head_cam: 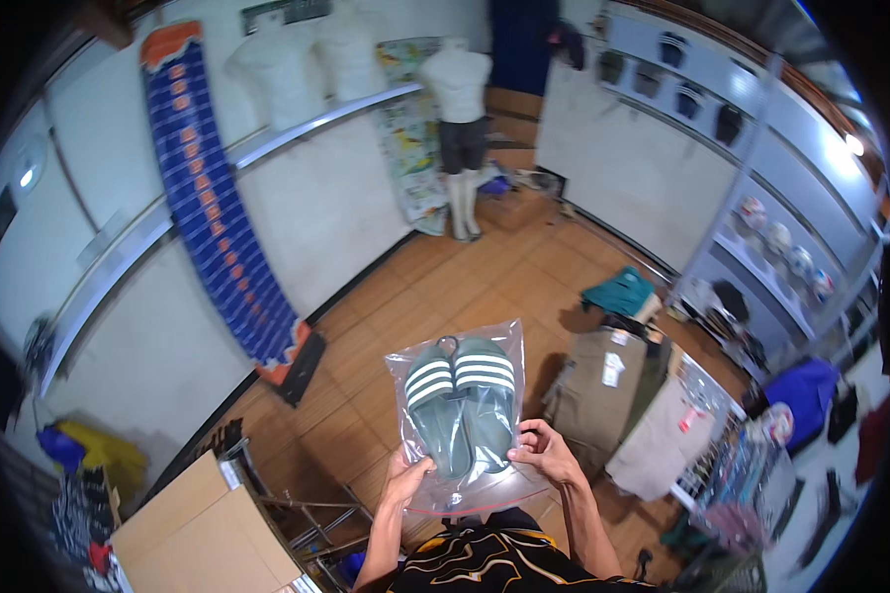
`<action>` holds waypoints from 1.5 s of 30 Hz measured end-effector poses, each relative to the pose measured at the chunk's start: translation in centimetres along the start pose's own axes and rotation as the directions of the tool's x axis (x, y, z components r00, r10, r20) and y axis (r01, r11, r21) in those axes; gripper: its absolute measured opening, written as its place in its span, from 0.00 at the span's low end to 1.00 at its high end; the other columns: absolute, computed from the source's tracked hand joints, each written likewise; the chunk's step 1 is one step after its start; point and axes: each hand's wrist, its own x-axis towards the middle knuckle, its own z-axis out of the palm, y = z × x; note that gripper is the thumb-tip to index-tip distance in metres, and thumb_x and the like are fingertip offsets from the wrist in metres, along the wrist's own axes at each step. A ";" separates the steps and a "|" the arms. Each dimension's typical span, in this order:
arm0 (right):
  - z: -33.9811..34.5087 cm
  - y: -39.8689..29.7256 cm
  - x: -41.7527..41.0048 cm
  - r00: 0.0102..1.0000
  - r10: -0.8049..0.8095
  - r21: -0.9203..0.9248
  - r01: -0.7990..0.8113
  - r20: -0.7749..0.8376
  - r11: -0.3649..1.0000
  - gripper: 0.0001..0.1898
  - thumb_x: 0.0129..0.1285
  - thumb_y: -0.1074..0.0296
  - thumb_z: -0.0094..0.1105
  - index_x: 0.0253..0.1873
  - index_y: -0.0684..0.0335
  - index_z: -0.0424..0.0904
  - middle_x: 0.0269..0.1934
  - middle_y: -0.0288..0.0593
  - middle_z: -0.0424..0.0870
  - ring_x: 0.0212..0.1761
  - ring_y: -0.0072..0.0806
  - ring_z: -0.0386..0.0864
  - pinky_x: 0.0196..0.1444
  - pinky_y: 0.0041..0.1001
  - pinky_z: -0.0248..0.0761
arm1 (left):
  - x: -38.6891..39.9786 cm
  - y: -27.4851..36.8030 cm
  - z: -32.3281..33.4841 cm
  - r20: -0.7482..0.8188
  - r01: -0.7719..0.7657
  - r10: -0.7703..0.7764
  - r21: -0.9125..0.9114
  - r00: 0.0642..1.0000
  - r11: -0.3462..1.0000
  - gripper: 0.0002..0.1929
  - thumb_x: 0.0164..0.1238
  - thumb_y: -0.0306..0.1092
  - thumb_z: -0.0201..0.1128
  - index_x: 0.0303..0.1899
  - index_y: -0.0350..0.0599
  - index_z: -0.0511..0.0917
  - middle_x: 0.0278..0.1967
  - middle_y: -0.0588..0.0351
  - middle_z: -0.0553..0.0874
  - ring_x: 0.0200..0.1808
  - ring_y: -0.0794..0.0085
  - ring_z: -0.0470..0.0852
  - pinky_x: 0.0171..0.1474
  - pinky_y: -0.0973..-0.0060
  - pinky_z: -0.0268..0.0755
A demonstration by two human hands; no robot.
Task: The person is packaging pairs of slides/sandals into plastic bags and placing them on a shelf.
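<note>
A pair of dark green slide sandals point(461, 408) with white stripes across the straps lies side by side inside a clear plastic zip bag point(525, 485). The bag's red seal line runs along the edge closest to my body. My left hand point(406, 474) grips the bag's lower left side, thumb on top near a sandal's end. At the lower right side, my right hand point(547, 454) pinches the bag between thumb and fingers. Both hold it in front of my black patterned shirt point(489, 560), above the tiled floor.
A cardboard box point(200, 526) stands at lower left beside a metal frame point(319, 504). Folded trousers point(601, 385) with tags are stacked at right. A mannequin point(460, 111) stands at the back. A blue banner point(208, 200) leans on the left wall. Wall shelves point(764, 282) hold balls.
</note>
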 end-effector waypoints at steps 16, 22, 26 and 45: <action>15.9 -2.1 36.2 0.828 0.354 -0.428 -0.155 0.436 0.891 0.22 0.50 0.78 0.78 0.51 0.60 0.81 0.40 0.30 0.83 0.41 0.18 0.79 0.47 0.21 0.73 | 14.1 8.7 -14.0 -0.523 -0.194 0.090 -0.149 0.848 0.970 0.13 0.55 0.21 0.65 0.43 0.37 0.77 0.27 0.61 0.82 0.26 0.81 0.77 0.29 0.82 0.69; 27.8 -3.1 47.8 0.588 0.463 -0.528 -0.071 0.663 0.846 0.20 0.52 0.78 0.77 0.50 0.61 0.80 0.42 0.31 0.83 0.45 0.20 0.79 0.50 0.22 0.72 | 17.4 13.7 -19.7 -0.779 -0.327 0.162 -0.058 0.606 0.943 0.10 0.54 0.21 0.65 0.39 0.39 0.78 0.28 0.64 0.80 0.28 0.82 0.77 0.32 0.81 0.70; 35.8 -1.3 52.9 0.486 0.459 -0.536 0.024 0.744 0.844 0.23 0.52 0.72 0.78 0.53 0.64 0.79 0.43 0.34 0.83 0.43 0.23 0.80 0.50 0.23 0.72 | 18.6 15.2 -24.5 -0.864 -0.399 0.209 0.011 0.458 0.917 0.11 0.54 0.20 0.65 0.40 0.39 0.77 0.31 0.64 0.78 0.32 0.80 0.77 0.36 0.81 0.71; 70.5 7.2 63.2 0.166 0.521 -0.544 0.158 0.837 0.824 0.19 0.56 0.75 0.74 0.52 0.64 0.78 0.44 0.36 0.83 0.46 0.21 0.80 0.50 0.22 0.72 | 19.0 25.4 -49.5 -0.970 -0.463 0.232 0.174 0.071 0.869 0.22 0.54 0.18 0.64 0.54 0.39 0.75 0.41 0.62 0.78 0.38 0.80 0.77 0.42 0.80 0.74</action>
